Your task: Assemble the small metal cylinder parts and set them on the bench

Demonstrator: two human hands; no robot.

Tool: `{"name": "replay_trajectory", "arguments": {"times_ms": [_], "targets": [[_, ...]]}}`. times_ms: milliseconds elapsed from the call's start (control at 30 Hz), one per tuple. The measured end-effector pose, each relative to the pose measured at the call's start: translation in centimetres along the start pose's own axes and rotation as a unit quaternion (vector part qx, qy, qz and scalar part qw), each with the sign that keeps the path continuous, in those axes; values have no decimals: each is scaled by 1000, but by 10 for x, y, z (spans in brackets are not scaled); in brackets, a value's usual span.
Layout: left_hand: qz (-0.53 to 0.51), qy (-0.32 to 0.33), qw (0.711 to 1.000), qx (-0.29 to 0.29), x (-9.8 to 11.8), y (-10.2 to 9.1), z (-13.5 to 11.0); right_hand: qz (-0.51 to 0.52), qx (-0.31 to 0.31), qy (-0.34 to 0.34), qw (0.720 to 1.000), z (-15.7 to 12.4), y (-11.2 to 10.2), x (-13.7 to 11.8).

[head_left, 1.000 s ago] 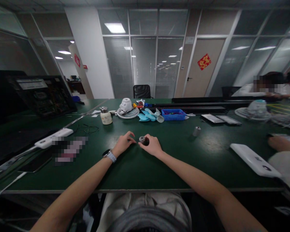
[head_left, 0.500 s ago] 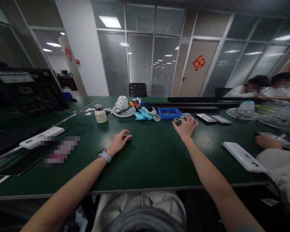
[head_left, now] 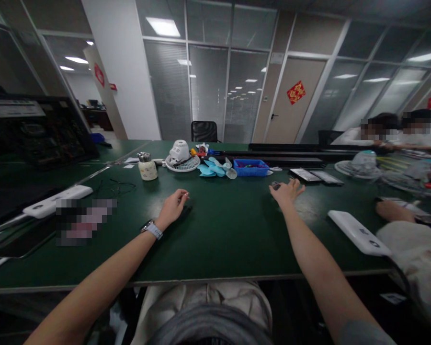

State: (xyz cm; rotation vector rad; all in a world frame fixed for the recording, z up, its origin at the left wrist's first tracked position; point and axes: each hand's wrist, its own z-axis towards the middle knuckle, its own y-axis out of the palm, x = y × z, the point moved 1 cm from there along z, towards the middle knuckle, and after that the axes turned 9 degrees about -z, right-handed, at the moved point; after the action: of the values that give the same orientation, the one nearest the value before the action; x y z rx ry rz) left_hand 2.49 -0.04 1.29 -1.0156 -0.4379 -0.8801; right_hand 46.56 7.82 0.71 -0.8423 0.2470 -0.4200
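My right hand (head_left: 287,193) reaches far out over the green table (head_left: 222,225), to the right of centre. Its thumb and forefinger pinch a small dark metal cylinder (head_left: 276,185) just above the table top, while the other fingers spread. My left hand (head_left: 173,207), with a watch on the wrist, rests near the table's middle. Its fingers are loosely bent and hold nothing. A second small cylinder seen earlier is out of sight near my right hand.
Beyond my hands lie a blue tray (head_left: 251,167), light blue fan blades (head_left: 215,170), a white fan housing (head_left: 181,158), a small bottle (head_left: 147,168) and two phones (head_left: 311,175). White power strips lie left (head_left: 55,200) and right (head_left: 357,233). A co-worker's arm (head_left: 395,211) rests at the right.
My right hand carried the small cylinder from in front of me out to the far right of the table. My left hand let go and stayed near the middle.
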Motion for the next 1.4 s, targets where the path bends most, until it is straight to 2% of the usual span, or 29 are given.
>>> {"name": "replay_trajectory", "arguments": {"times_ms": [67, 167, 233, 300, 367, 467, 567, 667, 800, 900, 967, 1033, 1133, 1200, 1300, 1400], "targets": [[8, -8, 1000, 22, 1, -1, 0, 13, -4, 8, 1000, -2, -1, 2], [5, -20, 998, 52, 1, -2, -1, 47, 38, 1, 998, -4, -15, -4], [1, -30, 997, 71, 1, -2, 0, 80, 74, -43, 993, -11, -34, -21], [0, -42, 995, 88, 0, -2, 0, 129, 80, -119, 981, -28, -57, -51], [0, -53, 994, 94, -2, -3, 1, 198, 39, -202, 958, -55, -78, -89], [1, -65, 993, 95, -2, -4, 0, 293, -67, -347, 889, -103, -96, -148], [5, -68, 993, 98, -1, -5, 0, 336, -119, -410, 840, -137, -101, -190], [3, -65, 993, 96, -1, -4, 0, 344, -129, -430, 825, -150, -98, -212], [0, -55, 995, 89, -5, 0, 2, 339, -120, -446, 819, -151, -100, -223], [-2, -47, 995, 87, -5, -1, 1, 346, -87, -459, 814, -141, -103, -215], [-3, -41, 996, 84, -3, -2, 0, 344, -48, -441, 827, -121, -101, -194], [-4, -36, 996, 80, 0, -3, -1, 324, -10, -371, 870, -92, -93, -159], [-4, -33, 997, 68, 2, -3, -2, 254, 27, -214, 943, -43, -69, -91], [-3, -30, 998, 58, 1, -1, -2, 202, 36, -105, 973, -17, -51, -47], [-1, -28, 998, 53, -1, 0, -2, 156, 26, -20, 987, 3, -30, -2], [1, -27, 998, 56, -2, 0, -2, 138, 12, 12, 990, 8, -19, 14]]}}
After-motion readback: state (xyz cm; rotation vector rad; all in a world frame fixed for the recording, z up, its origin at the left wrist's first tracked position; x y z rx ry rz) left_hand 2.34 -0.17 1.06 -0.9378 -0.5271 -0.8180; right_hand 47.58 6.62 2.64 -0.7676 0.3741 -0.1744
